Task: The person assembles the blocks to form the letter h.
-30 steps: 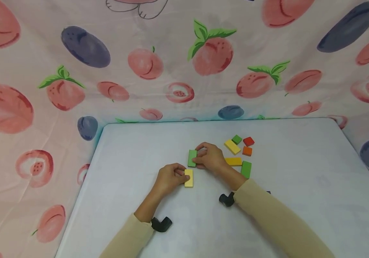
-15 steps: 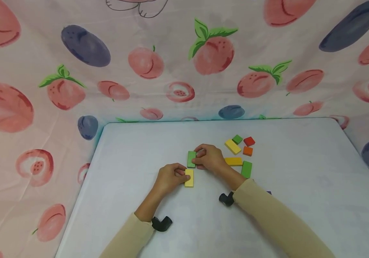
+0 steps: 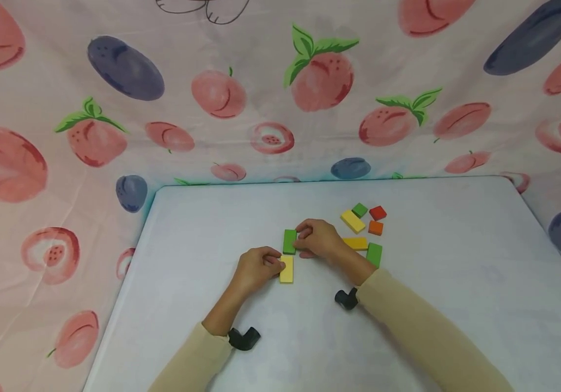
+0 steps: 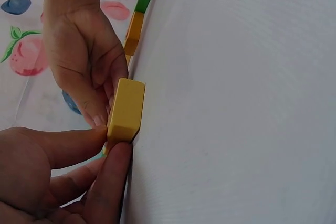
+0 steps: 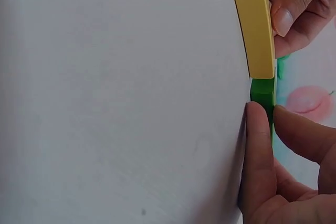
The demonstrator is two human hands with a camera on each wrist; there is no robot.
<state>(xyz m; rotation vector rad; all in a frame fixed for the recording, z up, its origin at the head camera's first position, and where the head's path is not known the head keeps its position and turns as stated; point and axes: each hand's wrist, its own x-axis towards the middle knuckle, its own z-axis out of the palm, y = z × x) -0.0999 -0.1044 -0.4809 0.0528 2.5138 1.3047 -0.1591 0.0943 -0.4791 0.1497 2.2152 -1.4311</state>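
Observation:
Two oblong blocks lie end to end on the white table, a green block [image 3: 289, 242] beyond a yellow block [image 3: 287, 274]. My left hand [image 3: 258, 268] is at the yellow block's left side, thumb on its edge and fingers curled at its far end. In the left wrist view, that thumb and a finger pinch an end of the yellow block [image 4: 127, 106]. My right hand [image 3: 321, 239] holds the green block from the right. The right wrist view shows its thumb and forefinger on either side of the green block [image 5: 263, 92], partly hidden by them.
Several more blocks lie right of my right hand: a yellow one [image 3: 353, 221], a small green one [image 3: 359, 210], a red one [image 3: 378, 213], an orange one [image 3: 376, 227], a darker yellow one [image 3: 357, 243] and a green oblong [image 3: 374, 254]. A fruit-print cloth [image 3: 270, 81] hangs behind the table.
The green block has shifted slightly left and nearer, more in line with the yellow block. My left thumb has drawn back a little across the yellow block.

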